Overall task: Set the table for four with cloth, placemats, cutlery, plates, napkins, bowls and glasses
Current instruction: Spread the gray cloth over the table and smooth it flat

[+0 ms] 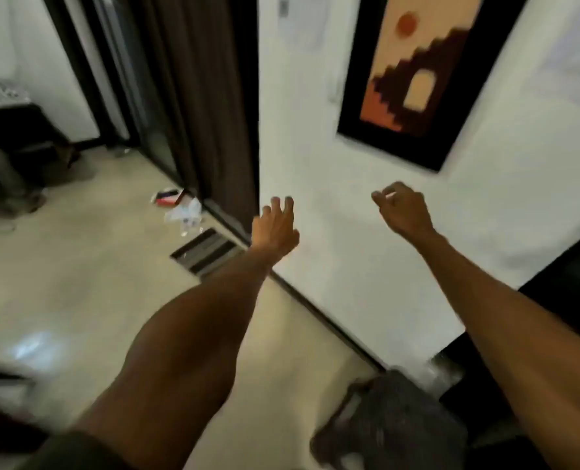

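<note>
From the head camera I see both arms stretched forward in front of a white wall (pixel 366 232), and the whole picture is smeared with blur. My left hand (pixel 275 228) is loosely spread, fingers apart and slightly bent, with nothing in it. My right hand (pixel 404 208) has its fingers curled in toward the palm; a small pale streak shows at the fingertips, but I cannot tell whether that is something pinched or only a glint. None of the table things, cloth, mats, cutlery, plates, napkins, bowls or glasses, shows in this view, and I see no tabletop either. On the wall hangs a picture (pixel 414 72) in a dark frame, orange and brown shapes on a pale ground. Left of the wall hangs a dark curtain (pixel 200 106). The pale floor (pixel 78 266) carries a few scattered bits of litter (pixel 180 208) near the curtain's foot and a striped mat (pixel 207 251) just beside the wall's base. A grey, fuzzy shape (pixel 390 422) sits low at the bottom, too blurred to name.
</note>
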